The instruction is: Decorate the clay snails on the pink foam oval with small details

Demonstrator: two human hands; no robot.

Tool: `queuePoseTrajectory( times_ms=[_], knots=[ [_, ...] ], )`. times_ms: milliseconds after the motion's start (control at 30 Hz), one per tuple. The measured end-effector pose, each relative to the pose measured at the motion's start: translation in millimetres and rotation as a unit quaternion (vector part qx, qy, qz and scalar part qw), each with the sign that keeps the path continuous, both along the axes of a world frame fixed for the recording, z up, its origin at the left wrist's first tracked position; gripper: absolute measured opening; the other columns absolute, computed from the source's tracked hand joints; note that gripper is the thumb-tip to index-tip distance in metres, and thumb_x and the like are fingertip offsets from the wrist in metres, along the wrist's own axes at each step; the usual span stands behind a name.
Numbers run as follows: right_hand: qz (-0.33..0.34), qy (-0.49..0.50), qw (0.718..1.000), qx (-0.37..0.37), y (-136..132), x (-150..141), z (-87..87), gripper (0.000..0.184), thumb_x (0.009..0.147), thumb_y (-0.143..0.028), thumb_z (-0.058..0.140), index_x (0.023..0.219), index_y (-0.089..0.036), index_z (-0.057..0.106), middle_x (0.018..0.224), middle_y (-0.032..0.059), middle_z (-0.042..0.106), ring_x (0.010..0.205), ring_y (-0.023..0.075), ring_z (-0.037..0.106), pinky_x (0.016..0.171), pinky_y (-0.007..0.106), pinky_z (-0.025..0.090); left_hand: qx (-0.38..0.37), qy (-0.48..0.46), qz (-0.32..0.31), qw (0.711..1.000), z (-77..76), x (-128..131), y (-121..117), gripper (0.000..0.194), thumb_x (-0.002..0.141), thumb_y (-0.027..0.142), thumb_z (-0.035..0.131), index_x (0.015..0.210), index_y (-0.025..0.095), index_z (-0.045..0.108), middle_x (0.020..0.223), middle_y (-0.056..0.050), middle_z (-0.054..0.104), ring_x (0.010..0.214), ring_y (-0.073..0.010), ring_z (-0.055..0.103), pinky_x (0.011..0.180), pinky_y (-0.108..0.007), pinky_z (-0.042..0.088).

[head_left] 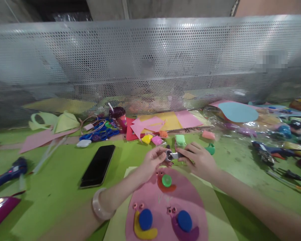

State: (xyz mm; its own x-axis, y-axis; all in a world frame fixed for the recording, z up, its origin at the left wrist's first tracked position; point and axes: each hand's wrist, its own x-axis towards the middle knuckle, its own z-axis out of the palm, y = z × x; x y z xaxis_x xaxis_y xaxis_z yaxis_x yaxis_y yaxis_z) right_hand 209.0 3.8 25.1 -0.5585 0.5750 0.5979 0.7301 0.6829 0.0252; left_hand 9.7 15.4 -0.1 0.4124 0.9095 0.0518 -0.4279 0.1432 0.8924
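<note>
My left hand (153, 161) pinches a small round greyish cap-like piece (168, 155), its hollow side turned toward my right hand. In my right hand (199, 160) is a dark-handled tool with a short flat silver blade (175, 155), whose tip meets the round piece; the handle is mostly hidden by fingers. Just below both hands lies a pink paper oval (163, 214) on a pale yellow sheet (224, 224). On the oval sit three clay snails with bottle-cap-like discs: an orange snail (169, 188), a yellow snail (145, 233) and a purple snail (194, 233).
A black phone (98, 166) lies left of the paper. Behind are clay packets (180, 140), pink paper pieces (188, 118), a lidded cup (118, 117) and blue scissors (100, 134). Glue guns lie at left (12, 170) and right (273, 149). A perforated metal panel (165, 57) stands across the back.
</note>
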Motion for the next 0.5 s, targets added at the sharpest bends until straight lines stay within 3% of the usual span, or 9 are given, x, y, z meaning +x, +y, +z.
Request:
queuePoseTrajectory(
  times_ms=[167, 300, 400, 500],
  knots=[
    [0.009, 0.006, 1.0, 0.013, 1, 2, 0.6, 0.026, 0.091, -0.025, 0.043, 0.101, -0.014, 0.064, 0.076, 0.0081, 0.06, 0.07, 0.0184, 0.048, 0.062, 0.032, 0.044, -0.025, -0.003, -0.03, 0.999, 0.2, 3, -5, 0.039, 0.061, 0.042, 0.079, 0.082, 0.013, 0.061, 0.067, -0.002, 0.064, 0.055, -0.0133, 0.062, 0.054, -0.024, 0.049],
    [0.028, 0.021, 0.999, 0.037, 3, 10, 8.6, 0.025, 0.091, -0.024, 0.044, 0.102, -0.015, 0.063, 0.079, 0.0082, 0.061, 0.07, 0.0177, 0.048, 0.063, 0.031, 0.044, -0.048, -0.045, 0.011, 0.998, -2.9, 4, 1, 0.039, 0.057, 0.038, 0.082, 0.08, 0.013, 0.062, 0.07, -0.003, 0.066, 0.052, -0.0114, 0.06, 0.054, -0.024, 0.05],
    [0.006, 0.031, 0.998, 0.055, 7, 17, 16.0, 0.024, 0.091, -0.025, 0.044, 0.103, -0.016, 0.063, 0.08, 0.0079, 0.062, 0.072, 0.018, 0.049, 0.066, 0.032, 0.045, -0.049, -0.049, 0.031, 0.997, -4.5, 1, 7, 0.04, 0.056, 0.038, 0.083, 0.081, 0.012, 0.064, 0.071, -0.004, 0.067, 0.053, -0.0109, 0.06, 0.056, -0.023, 0.05],
    [-0.046, 0.007, 0.997, 0.062, 14, 24, 17.6, 0.027, 0.092, -0.029, 0.044, 0.102, -0.014, 0.064, 0.082, 0.0087, 0.063, 0.078, 0.0201, 0.053, 0.075, 0.035, 0.045, -0.055, -0.041, 0.007, 0.998, -2.7, -1, 9, 0.041, 0.057, 0.037, 0.082, 0.084, 0.012, 0.065, 0.074, -0.006, 0.069, 0.053, -0.0119, 0.06, 0.055, -0.024, 0.05]
  ],
)
